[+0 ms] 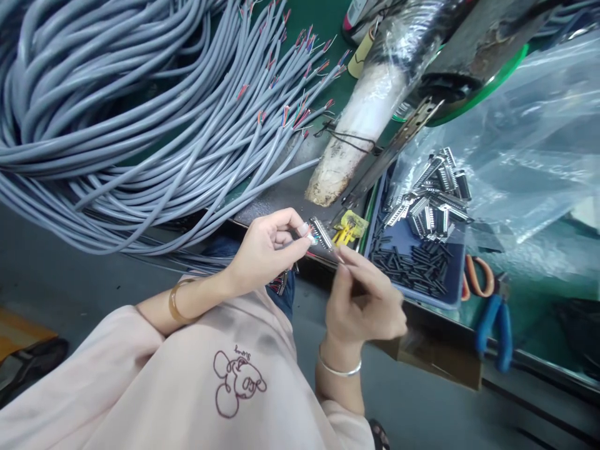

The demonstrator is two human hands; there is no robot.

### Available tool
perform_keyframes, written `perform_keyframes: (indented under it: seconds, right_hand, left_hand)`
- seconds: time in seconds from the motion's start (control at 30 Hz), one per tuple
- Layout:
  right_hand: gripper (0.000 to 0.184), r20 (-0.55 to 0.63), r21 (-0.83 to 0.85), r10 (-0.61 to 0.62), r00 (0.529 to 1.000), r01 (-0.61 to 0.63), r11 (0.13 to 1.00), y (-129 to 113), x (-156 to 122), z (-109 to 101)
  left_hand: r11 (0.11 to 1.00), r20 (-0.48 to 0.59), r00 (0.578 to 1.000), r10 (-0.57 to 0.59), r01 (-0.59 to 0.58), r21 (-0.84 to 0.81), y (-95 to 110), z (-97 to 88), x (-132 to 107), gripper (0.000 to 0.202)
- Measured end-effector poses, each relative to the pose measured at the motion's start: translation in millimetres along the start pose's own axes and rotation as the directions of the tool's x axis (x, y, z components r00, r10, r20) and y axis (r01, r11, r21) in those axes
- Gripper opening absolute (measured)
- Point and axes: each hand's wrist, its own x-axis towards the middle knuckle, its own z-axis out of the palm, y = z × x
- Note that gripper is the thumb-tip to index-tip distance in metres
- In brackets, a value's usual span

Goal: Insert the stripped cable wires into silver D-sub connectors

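My left hand (267, 247) pinches one end of a small metal connector (321, 232) between thumb and fingers, just off the bench edge. My right hand (363, 300) is closed, its fingertips touching the connector's other end. Whether the right hand holds anything else is hidden. A gold bangle sits on my left wrist and a silver one on my right. Both hands hover over my lap in front of the bench.
A big bundle of grey cables (117, 112) with stripped coloured ends fills the left. A blue tray (412, 250) holds metal connectors and black tubing pieces. Clear plastic bags (525, 144), orange scissors (478, 275), blue-handled pliers (492, 325) and a wrapped machine arm (370, 119) lie nearby.
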Motion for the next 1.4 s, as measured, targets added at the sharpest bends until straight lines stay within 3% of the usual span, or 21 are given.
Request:
perform_keyframes:
  seconds: [0.1,0.3,0.47,0.87,1.4]
  right_hand:
    - [0.017,0.109,-0.012,0.02,0.994,-0.018,1.0,-4,1,5]
    - [0.015,0.095,0.09,0.145,0.985,-0.154,0.984,-3,3,13]
    - [0.016,0.099,0.095,0.124,0.987,-0.134,0.986,-2,10,12]
    - [0.017,0.094,0.15,0.136,0.986,-0.149,0.977,3,15,13]
    - [0.017,0.089,0.085,0.07,0.994,-0.077,0.993,-1,21,10]
  left_hand:
    - [1.0,0.03,0.999,0.018,-0.017,-0.014,0,-1.4,-1,0.017]
    - [0.998,0.038,0.998,0.049,-0.047,-0.039,-5,-3.1,3,0.017]
    - [0.997,-0.002,0.997,0.081,-0.081,-0.014,-4,-1.2,8,0.017]
    - [0.993,0.031,0.993,0.113,-0.113,-0.02,1,-2.1,15,0.015]
    - [0.989,0.058,0.987,0.148,-0.149,0.016,6,-4.1,15,0.011]
